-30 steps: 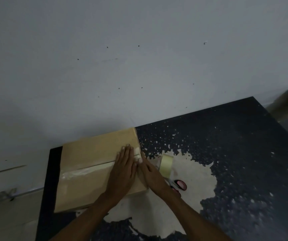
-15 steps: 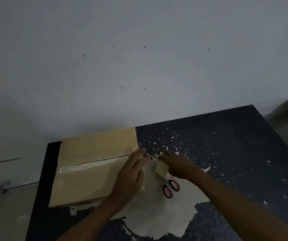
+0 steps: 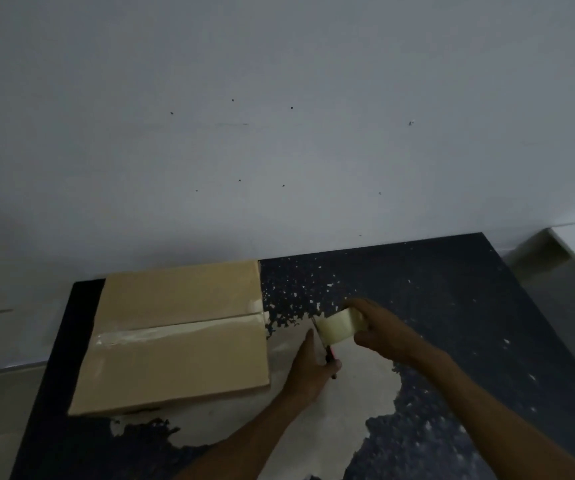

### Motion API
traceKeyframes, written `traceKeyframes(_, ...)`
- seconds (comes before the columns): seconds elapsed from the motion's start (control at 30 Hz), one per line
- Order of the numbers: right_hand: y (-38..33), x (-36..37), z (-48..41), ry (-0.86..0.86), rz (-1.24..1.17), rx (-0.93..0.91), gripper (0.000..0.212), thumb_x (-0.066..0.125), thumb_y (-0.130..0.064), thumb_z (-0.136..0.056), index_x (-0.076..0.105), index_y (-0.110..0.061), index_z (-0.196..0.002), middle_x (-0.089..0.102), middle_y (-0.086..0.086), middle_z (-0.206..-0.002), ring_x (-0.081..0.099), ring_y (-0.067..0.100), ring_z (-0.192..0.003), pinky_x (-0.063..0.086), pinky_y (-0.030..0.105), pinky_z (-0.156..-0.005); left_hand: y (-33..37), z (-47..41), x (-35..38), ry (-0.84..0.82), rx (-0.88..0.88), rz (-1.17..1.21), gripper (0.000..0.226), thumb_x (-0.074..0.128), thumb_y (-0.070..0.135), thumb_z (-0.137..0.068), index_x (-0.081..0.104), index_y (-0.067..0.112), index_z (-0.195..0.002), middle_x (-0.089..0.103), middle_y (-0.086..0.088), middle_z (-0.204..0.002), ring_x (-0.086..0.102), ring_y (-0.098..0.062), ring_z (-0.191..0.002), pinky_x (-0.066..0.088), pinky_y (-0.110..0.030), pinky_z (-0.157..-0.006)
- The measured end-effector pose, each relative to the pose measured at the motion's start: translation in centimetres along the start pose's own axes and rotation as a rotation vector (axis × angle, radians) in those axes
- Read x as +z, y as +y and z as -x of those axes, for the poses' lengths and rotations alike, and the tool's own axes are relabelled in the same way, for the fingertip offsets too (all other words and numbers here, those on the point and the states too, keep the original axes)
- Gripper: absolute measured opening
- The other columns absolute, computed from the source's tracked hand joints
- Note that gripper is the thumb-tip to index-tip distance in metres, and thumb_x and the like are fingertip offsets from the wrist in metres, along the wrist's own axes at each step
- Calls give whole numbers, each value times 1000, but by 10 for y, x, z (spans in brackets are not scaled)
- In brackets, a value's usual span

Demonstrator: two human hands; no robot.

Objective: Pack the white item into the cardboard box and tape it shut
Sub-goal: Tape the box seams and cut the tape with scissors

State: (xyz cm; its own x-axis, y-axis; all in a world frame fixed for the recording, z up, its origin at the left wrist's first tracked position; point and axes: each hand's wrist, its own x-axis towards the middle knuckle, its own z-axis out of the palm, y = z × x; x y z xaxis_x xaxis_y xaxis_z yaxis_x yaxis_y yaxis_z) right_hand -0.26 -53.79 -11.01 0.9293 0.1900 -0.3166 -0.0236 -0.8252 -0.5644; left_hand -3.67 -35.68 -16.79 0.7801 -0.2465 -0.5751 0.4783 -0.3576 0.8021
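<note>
Head view: one box (image 3: 175, 358), one tape roll (image 3: 338, 330) in right grip (image 3: 387, 333), scissors (image 3: 329, 353) in left grip (image 3: 308, 373).

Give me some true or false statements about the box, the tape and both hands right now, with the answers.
1. The cardboard box is closed, with a strip of tape along its seam. True.
2. The left hand lies flat on the box. False: it grips the scissors beside the box.
3. The right hand holds the tape roll. True.
4. The tape roll rests on the box lid. False: it is held to the right of the box, over the table.
</note>
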Motion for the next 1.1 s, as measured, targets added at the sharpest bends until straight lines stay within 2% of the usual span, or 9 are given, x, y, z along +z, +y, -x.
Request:
traceKeyframes(0.17,10,-8,13,27,-85,16,63,68,-11,-82,38,-41,-128,46,-9,-126,52,15,-109,51,34,-89,1,-21,2,-10,92,92,30,62,24,-94,55,14,-122,67,-9,-106,64,-26,-95,55,-40,-84)
traceKeyframes(0.23,13,-15,17,17,-98,30,59,68,-15,-84,38,-41,-127,47,-9,-123,55,14,-106,55,35,-85,5,-17,1,-44,133,131,15,56,22,-98,57,15,-111,70,-6,-93,65,-30,-84,55,-34,-72)
traceKeyframes(0.43,20,-36,16,-19,-53,60,54,69,-15,-86,39,-36,-126,49,-3,-124,56,9,-97,52,19,-66,14,-7,-7,-20,206,135,17,46,20,-102,60,20,-113,73,1,-98,67,-12,-89,48,-22,-75)
traceKeyframes(0.53,20,-40,13,-44,27,56,56,69,-19,-86,38,-33,-130,50,-1,-128,52,9,-106,51,21,-79,18,-4,-12,-14,223,203,21,46,20,-103,59,16,-119,72,-1,-102,67,-6,-94,49,-14,-78)
traceKeyframes(0.6,20,-39,12,-53,82,66,59,70,-22,-86,38,-26,-136,50,3,-133,52,13,-111,49,26,-88,21,-2,-14,-25,190,293,21,47,19,-103,58,11,-119,72,-4,-101,68,-11,-91,53,-20,-78)
traceKeyframes(0.73,26,-40,17,-46,186,95,66,72,-33,-84,39,-21,-139,44,2,-138,49,19,-118,45,33,-99,28,-6,-24,11,-4,729,18,50,15,-101,61,8,-113,68,-13,-102,67,-26,-91,55,-50,-87)
traceKeyframes(0.83,38,-40,26,-17,107,60,58,73,-30,-83,45,-21,-133,48,-4,-125,52,13,-111,47,27,-94,28,-9,-35,24,-49,574,16,48,15,-101,60,9,-110,67,-9,-101,68,-23,-86,54,-35,-76)
traceKeyframes(0.97,41,-34,35,25,-15,16,48,78,-25,-79,51,-30,-118,53,-9,-115,60,13,-101,51,19,-81,6,-17,-21,104,-125,-37,17,46,18,-100,58,14,-112,65,-7,-95,58,-17,-76,42,-22,-55)
traceKeyframes(1.1,32,-25,42,83,-133,0,39,75,-13,-80,54,-31,-108,60,-3,-108,63,9,-95,52,16,-78,-32,-23,-7,100,-62,-245,18,56,10,-94,69,5,-105,69,-12,-100,62,-19,-83,47,-27,-67)
